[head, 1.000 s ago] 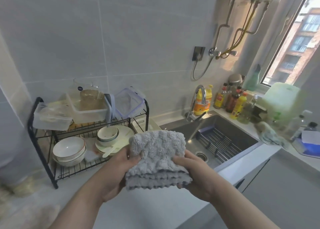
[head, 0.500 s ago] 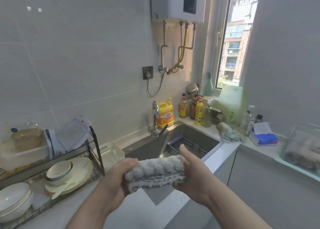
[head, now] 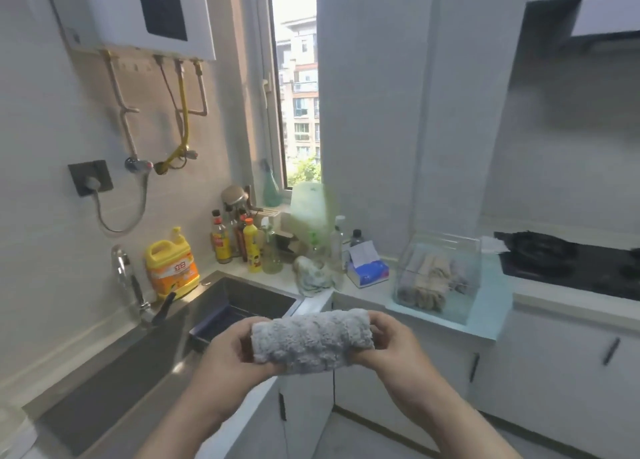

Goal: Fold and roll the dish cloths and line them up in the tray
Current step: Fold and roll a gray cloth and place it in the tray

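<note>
I grip the rolled grey dish cloth [head: 312, 341] by its ends, left hand [head: 231, 351] and right hand [head: 388, 346] curled around it.

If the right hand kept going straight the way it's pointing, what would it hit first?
The rolled grey cloth: the right hand grips its end, pointing forward and left. Past that, probably the counter corner by the sink, though depth is unclear.

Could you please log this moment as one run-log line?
stage: rolled | grey cloth: gripped by left hand and right hand | tray: on counter, holds rolls
</note>
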A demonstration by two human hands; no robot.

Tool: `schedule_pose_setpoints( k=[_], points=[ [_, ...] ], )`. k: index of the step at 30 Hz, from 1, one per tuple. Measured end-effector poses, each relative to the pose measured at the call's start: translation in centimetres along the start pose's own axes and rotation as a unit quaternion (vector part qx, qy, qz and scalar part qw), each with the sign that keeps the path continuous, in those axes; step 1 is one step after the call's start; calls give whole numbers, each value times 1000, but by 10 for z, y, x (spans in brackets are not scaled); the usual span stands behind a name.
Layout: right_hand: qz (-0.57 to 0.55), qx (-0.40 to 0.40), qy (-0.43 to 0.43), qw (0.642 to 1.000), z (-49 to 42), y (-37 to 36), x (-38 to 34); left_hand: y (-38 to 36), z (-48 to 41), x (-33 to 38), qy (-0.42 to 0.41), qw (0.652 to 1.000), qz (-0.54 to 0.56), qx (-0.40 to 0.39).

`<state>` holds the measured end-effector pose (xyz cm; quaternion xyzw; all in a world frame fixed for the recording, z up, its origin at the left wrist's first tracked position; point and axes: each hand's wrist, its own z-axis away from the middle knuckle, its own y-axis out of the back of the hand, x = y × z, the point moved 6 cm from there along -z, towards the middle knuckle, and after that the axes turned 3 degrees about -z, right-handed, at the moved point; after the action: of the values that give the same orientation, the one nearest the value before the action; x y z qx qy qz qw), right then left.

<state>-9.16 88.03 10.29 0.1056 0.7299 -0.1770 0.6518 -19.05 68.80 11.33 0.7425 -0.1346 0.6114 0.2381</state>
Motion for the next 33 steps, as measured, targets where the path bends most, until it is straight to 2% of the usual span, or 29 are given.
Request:
schedule_pose_setpoints(
  k=[8, 14, 16, 19, 21, 25, 30, 33],
  points=[
    [27, 176, 28, 984, -28, 166, 2, -156, -115, 3, -17, 994, 16, -108],
    [-145, 270, -5, 952, -93, 250, 35, -260, -202, -18, -34, 986, 32, -160],
    [-217, 279, -26, 935, -123, 273, 41, -288, -240, -27, -39, 986, 34, -159],
    [-309, 249, -25, 918, -165, 305, 42, -324, -293, -41, -20, 986, 39, -163],
    [-326, 242, -28, 914, -191, 331, 44, -348, -324, -47, -14, 983, 39, -177],
    [-324, 306, -54, 893, -232, 378, 58, -391, -367, -54, 2, 979, 36, -203],
    [-431, 338, -104, 830, -287, 403, 88, -447, -384, -68, -7, 969, -5, -247],
    [-469, 352, -143, 797, -324, 421, 108, -480, -396, -81, -24, 956, -76, -284]
  ],
)
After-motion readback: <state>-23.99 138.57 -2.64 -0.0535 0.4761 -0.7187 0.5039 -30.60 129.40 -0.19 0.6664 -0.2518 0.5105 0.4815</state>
